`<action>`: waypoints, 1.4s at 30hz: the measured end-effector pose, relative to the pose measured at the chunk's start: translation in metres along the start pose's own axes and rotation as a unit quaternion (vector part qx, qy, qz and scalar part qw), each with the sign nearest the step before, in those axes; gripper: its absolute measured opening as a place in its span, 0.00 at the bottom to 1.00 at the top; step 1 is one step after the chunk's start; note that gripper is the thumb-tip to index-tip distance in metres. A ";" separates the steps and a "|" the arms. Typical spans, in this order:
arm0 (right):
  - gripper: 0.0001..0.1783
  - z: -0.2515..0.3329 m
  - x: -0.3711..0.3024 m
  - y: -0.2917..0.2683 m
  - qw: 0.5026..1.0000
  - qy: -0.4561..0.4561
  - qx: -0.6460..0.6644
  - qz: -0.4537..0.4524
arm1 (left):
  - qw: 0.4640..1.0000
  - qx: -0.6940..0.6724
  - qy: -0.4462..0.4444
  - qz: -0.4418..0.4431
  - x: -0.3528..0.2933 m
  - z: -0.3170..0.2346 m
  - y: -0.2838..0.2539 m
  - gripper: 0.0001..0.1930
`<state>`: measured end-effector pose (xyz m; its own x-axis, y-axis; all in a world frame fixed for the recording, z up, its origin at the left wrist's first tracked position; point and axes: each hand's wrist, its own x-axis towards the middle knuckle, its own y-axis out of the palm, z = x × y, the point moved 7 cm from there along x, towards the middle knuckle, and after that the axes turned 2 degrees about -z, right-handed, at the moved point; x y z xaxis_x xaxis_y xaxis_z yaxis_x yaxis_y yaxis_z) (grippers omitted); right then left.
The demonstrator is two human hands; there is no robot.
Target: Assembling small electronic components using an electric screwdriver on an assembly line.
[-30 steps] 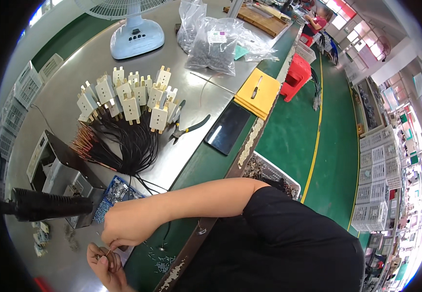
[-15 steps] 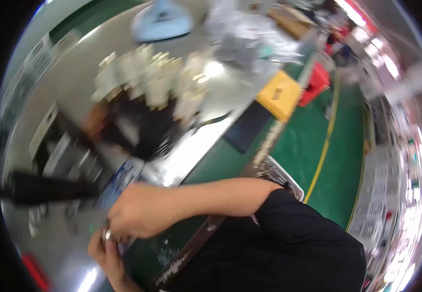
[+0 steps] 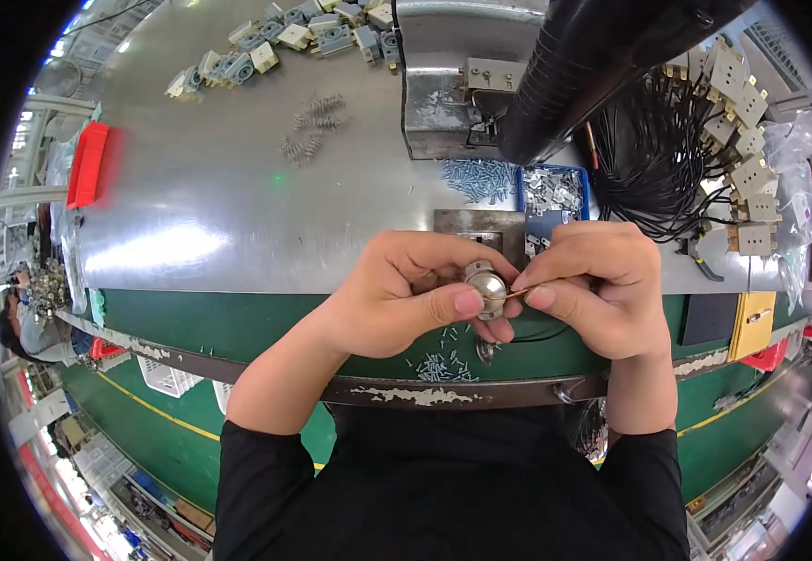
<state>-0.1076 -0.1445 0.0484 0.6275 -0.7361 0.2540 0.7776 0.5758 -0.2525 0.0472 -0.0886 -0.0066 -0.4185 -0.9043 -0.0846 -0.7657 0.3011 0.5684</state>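
Note:
Over the green front strip of the bench, my left hand [image 3: 397, 294] grips a round, domed metal part [image 3: 486, 287] with small tabs on its rim. The thumb presses its near side, and fingers curl behind and below it. Close on the right, my right hand [image 3: 609, 285] pinches a thin brownish wire [image 3: 521, 292] between thumb and forefinger. The wire's end meets the right side of the domed part; whether it enters the part, I cannot tell. A black cable [image 3: 542, 337] runs below my right hand.
A black post [image 3: 584, 70] rises beyond my hands. Near it are blue-grey screws [image 3: 477, 180], a blue tray [image 3: 521, 192] of metal pieces, and bundled black cables [image 3: 645, 154]. Springs [image 3: 312, 124] lie far left, cutters [image 3: 701, 260] right. More screws [image 3: 443, 367] lie near the front edge.
The view has swung from a tilted, blurred angle to a level, sharp one. Both hands were close together around a small metal thing before; now the domed part and the wire show plainly.

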 end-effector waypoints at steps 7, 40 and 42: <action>0.09 0.017 -0.002 -0.007 0.998 -0.005 -0.057 -0.007 | 0.997 0.026 -0.049 0.057 0.005 -0.002 0.008 0.20; 0.16 0.015 -0.017 -0.016 0.974 -0.201 0.098 -0.044 | 0.953 -0.299 0.013 -0.051 0.002 0.015 -0.021 0.16; 0.16 0.013 -0.020 -0.016 0.978 -0.183 0.090 -0.043 | 0.953 -0.296 0.015 -0.068 0.006 0.012 -0.017 0.15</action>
<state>-0.1323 -0.1342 0.0592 0.5053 -0.6267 0.5933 0.8023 0.5944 -0.0554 0.0521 -0.0950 -0.0269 -0.3144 -0.9336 -0.1722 -0.3988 -0.0347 0.9164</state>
